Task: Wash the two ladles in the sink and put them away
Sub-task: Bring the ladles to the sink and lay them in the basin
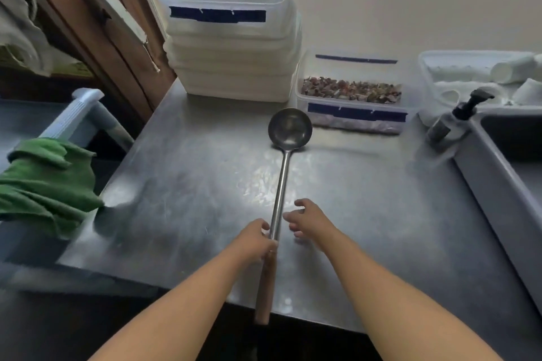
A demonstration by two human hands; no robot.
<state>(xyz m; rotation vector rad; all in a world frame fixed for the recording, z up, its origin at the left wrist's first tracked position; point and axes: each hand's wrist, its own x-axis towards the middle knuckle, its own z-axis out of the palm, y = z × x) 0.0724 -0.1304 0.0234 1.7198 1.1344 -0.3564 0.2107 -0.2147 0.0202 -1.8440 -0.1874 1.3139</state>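
One steel ladle (282, 173) with a wooden grip lies on the steel counter (190, 184), its bowl facing up at the far end near the containers. My left hand (255, 240) is closed on the shaft just above the wooden grip, which juts past the counter's front edge. My right hand (308, 218) hovers just right of the shaft, fingers spread, holding nothing. The sink (516, 143) shows at the right edge. A second ladle is not visible.
A stack of white lidded boxes (234, 47) and a clear box of dried pieces (352, 97) stand at the back. A pump bottle (453, 120) sits by the sink corner, a tub of white cups (481, 76) behind it. A green cloth (47, 184) hangs at left.
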